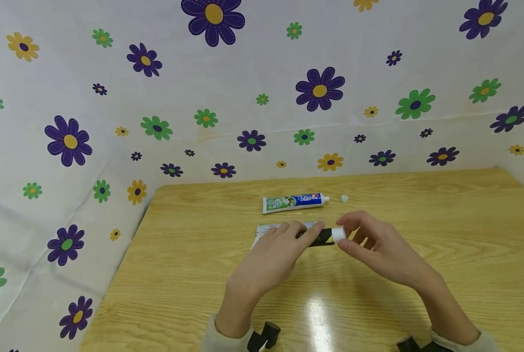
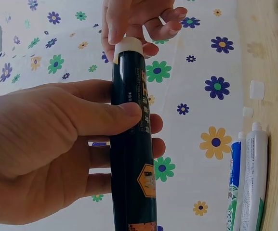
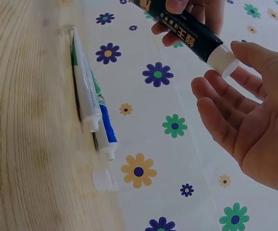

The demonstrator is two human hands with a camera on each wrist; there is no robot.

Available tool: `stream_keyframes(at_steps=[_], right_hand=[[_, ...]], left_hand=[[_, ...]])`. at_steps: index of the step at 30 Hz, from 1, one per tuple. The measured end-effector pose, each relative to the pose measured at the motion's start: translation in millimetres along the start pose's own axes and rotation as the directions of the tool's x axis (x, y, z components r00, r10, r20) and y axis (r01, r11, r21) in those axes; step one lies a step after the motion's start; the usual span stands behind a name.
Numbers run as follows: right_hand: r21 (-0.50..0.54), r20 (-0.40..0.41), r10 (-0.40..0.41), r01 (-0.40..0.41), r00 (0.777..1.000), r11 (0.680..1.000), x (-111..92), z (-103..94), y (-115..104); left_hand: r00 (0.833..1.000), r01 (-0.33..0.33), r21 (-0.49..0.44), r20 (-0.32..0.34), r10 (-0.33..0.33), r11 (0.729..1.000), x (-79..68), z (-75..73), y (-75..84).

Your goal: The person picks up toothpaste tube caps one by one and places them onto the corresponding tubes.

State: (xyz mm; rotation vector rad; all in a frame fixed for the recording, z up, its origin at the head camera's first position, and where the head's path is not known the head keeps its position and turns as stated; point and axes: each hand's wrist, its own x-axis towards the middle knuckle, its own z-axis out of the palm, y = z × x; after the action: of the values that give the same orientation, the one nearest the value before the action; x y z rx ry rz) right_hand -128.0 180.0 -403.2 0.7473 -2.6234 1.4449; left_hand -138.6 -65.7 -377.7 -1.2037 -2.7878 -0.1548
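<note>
My left hand (image 1: 272,256) grips a black toothpaste tube (image 2: 134,120) around its body, thumb on the near face and fingers behind. The tube is held above the table with its white cap (image 3: 223,60) toward my right hand (image 1: 378,244). Thumb and index finger of the right hand pinch that cap from either side, while its other fingers are loosely bent. Beyond the hands lies a blue and green toothpaste tube (image 1: 294,202), its nozzle bare. A white toothpaste tube (image 2: 254,178) lies nearer, mostly hidden in the head view by my left hand.
A small white loose cap (image 1: 344,199) sits on the wooden table (image 1: 191,274), right of the blue and green tube's nozzle. Another loose cap (image 2: 257,90) shows in the left wrist view. A flowered cloth (image 1: 266,63) hangs behind the table and along its left side.
</note>
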Motion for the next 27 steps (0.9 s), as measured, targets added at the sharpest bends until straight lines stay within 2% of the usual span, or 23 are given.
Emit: stream_keyframes(at_steps=[7,13,20,27], right_hand=[[0.003,-0.006,-0.031,0.031,0.999,1.0,0.7,0.0,1.1],[0.048,-0.019,-0.084,0.084,0.996,0.995,2.1,3.1,4.5],[0.071,-0.076,-0.124,0.129,0.989,0.989,2.7,6.4,6.6],[0.125,-0.138,-0.108,0.125,0.985,0.984,2.4,8.8,5.5]], left_hand=[[1.0,-0.006,-0.056,0.004,0.007,0.998,2.4,0.6,-0.6],[1.0,0.001,-0.073,0.007,0.0,0.997,4.5,0.9,-0.9],[0.995,-0.023,-0.118,-0.094,0.011,0.993,5.4,1.1,-2.5],[0.972,-0.051,-0.066,-0.231,0.035,0.997,7.0,4.6,-2.2]])
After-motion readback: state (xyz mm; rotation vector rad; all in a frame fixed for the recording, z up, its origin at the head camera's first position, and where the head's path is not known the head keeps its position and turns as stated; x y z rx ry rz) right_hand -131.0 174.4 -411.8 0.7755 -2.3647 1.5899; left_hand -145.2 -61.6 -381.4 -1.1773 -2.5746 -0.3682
